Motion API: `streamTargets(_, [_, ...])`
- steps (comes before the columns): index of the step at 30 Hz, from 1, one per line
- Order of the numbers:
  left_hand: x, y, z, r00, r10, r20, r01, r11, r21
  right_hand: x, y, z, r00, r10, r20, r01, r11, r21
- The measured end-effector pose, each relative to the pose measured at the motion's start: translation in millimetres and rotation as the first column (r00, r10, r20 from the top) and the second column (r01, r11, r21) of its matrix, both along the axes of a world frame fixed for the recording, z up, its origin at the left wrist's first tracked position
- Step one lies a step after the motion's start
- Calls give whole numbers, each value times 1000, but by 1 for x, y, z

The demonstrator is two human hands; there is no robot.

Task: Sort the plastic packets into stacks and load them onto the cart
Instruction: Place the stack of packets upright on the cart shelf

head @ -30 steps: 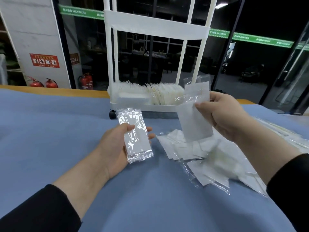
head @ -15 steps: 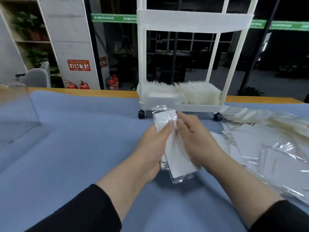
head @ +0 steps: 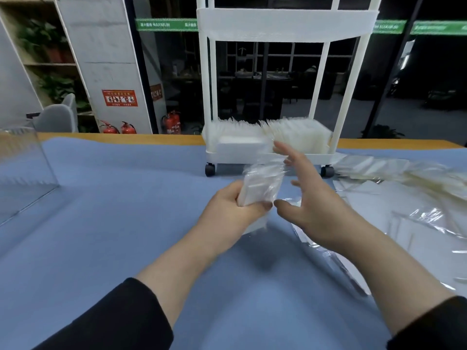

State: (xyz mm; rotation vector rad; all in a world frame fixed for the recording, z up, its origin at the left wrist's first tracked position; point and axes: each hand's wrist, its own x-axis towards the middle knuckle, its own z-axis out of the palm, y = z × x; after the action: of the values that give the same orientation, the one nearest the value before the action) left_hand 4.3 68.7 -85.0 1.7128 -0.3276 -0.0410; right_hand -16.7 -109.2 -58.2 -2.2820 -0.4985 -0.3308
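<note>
With the cart's (head: 267, 152) bottom tray already lined with packets, a left hand (head: 235, 213) grips a small stack (head: 260, 185) above the blue surface (head: 113, 223), right hand (head: 310, 205) spread beside it, loose packets (head: 404, 198) still unsorted.

This looked like a commercial or office workspace used for packing, seen at night. A long wooden table (head: 156, 137) under a blue cloth (head: 106, 223) filled the foreground, with a white wheeled cart (head: 285, 24) at 12 o'clock holding rows of plastic packets (head: 295, 133), and more loose packets (head: 404, 178) strewn at 2 o'clock. Behind ran dark glass partitions carrying a green "MAXIMUM" strip (head: 164, 24). At 11 o'clock red fire extinguishers (head: 118, 128) stood below a red safety notice (head: 120, 98) on a concrete pillar (head: 101, 46); a plant shelf (head: 40, 61) and a grey chair (head: 58, 117) sat at 10 o'clock
</note>
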Motion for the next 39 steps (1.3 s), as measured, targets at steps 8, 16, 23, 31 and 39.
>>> streamTargets(8, [-2, -1, 0, 998, -68, -19, 70, 993, 99, 3, 4, 0, 995, -7, 96, 6, 1000, 15])
streamTargets(16, [-3, -4, 1, 980, -191, -61, 197, 974, 109, 3, 9, 4, 982, -21, 190, 40, 995, -94])
streamTargets(23, [-8, -4, 6, 981, -189, -48, 187, 981, -44, 1, 14, 3, 985, -9, 175, -5, 997, 81])
streamTargets(31, [-4, -1, 4, 968, -207, -141, 206, 978, -19, 11, 7, -3, 991, -58, 121, 64, 997, -41])
streamTargets(39, [-7, 2, 8, 939, -249, -236, 227, 967, -119, -1, 5, 5, 996, 20, 83, -14, 997, -71])
